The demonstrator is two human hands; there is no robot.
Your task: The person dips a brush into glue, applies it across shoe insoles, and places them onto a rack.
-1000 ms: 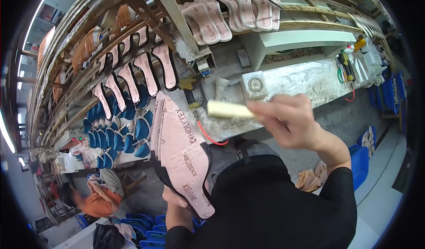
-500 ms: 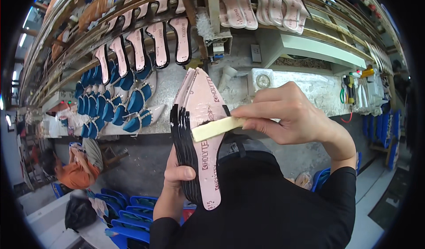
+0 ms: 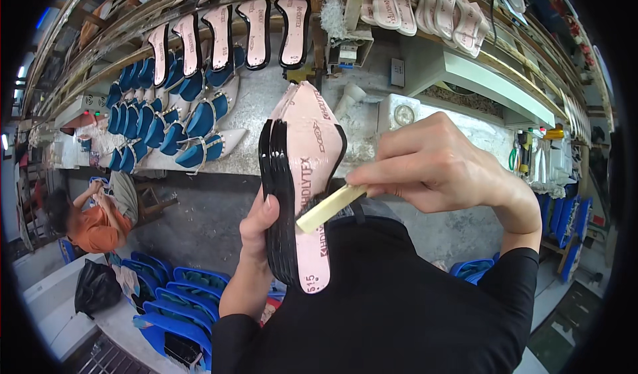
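My left hand (image 3: 256,231) grips a stack of pink shoe insoles (image 3: 312,134) from the left side, thumb against its edge. Glossy black coating covers the stack's left edges, and a black band runs along the top insole's right edge at the wide part. The pointed toe end is away from me, the heel end close to my chest. Between thumb and fingers, my right hand (image 3: 442,168) pinches a flat pale-yellow brush (image 3: 332,208). Its dark bristles lie against the top insole near the narrow waist, partly hidden by the handle.
Black-edged insoles (image 3: 258,35) stand in a row along the rack beyond the bench. Blue-lined studded shoes (image 3: 203,118) sit on the bench (image 3: 266,88) at left. More pink insoles (image 3: 392,5) rest on the upper shelf. Blue trays (image 3: 179,314) and a person in orange (image 3: 100,224) are lower left.
The brush has moved down the top insole toward the heel and tilted more steeply. Black now shows along more of its right edge. My left thumb sits higher along the stack.
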